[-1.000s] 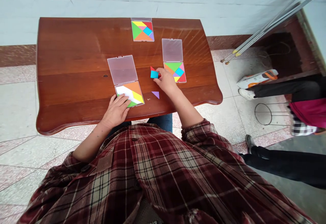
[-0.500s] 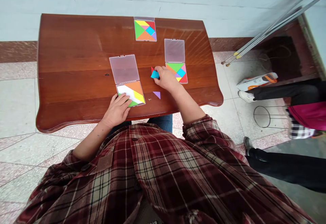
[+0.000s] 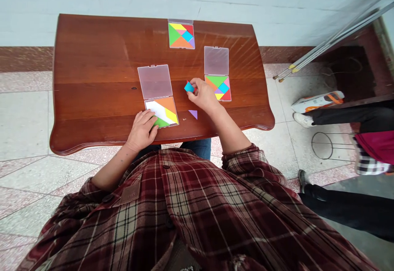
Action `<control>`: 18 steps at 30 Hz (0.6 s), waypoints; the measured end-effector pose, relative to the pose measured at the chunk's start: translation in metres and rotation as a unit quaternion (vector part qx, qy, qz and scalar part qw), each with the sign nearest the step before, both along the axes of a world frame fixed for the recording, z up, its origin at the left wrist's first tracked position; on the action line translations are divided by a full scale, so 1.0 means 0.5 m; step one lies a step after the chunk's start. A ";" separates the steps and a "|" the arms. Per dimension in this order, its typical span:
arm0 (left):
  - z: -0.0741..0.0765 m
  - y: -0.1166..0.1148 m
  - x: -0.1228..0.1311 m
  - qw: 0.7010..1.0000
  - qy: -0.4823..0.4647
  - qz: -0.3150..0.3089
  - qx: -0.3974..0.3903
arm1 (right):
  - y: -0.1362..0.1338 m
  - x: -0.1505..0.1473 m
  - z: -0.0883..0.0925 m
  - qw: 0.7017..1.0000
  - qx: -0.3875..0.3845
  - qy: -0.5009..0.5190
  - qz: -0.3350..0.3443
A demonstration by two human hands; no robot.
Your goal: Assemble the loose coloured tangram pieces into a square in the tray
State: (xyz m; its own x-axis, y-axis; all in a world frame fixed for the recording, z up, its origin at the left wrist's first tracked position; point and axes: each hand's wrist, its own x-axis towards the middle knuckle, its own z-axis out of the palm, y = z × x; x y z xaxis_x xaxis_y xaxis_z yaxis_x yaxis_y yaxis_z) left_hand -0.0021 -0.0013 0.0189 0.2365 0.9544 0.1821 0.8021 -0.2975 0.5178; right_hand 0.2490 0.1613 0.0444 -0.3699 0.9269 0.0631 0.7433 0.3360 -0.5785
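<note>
Between the thumb and fingers of my right hand (image 3: 204, 96) is a blue tangram square (image 3: 188, 86). A bit of red, likely another piece, shows behind it. My left hand (image 3: 143, 129) rests with fingers stretched out on the lower left of a clear tangram case (image 3: 154, 83), whose lid lies back. Orange (image 3: 164, 104), yellow (image 3: 171, 115) and green (image 3: 161, 122) pieces sit in that case around a bare white area. On the table, just below my right hand, lies a purple triangle (image 3: 193, 114).
A filled tangram case (image 3: 216, 60) with its lid back lies right of my right hand, and another filled case (image 3: 181, 48) at the table's (image 3: 101, 78) far edge. Crutches (image 3: 292, 69), a bag (image 3: 320, 102), a wire stand (image 3: 321, 145) and two people's legs are at right.
My right hand has lifted and turned the blue square, and less red shows beside it. My left hand stays on the case, slightly lower. The whole view has shifted a little.
</note>
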 end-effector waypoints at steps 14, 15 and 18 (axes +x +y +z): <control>-0.011 -0.001 0.002 0.996 -0.004 0.073 0.041 | -0.060 -0.079 0.019 0.998 -0.034 -0.001 0.060; -0.010 -0.001 0.002 0.996 -0.003 0.075 0.042 | -0.064 -0.086 0.019 0.997 -0.033 -0.003 0.067; -0.008 -0.002 0.003 0.996 0.002 0.075 0.046 | -0.072 -0.097 0.015 0.997 -0.029 -0.012 0.074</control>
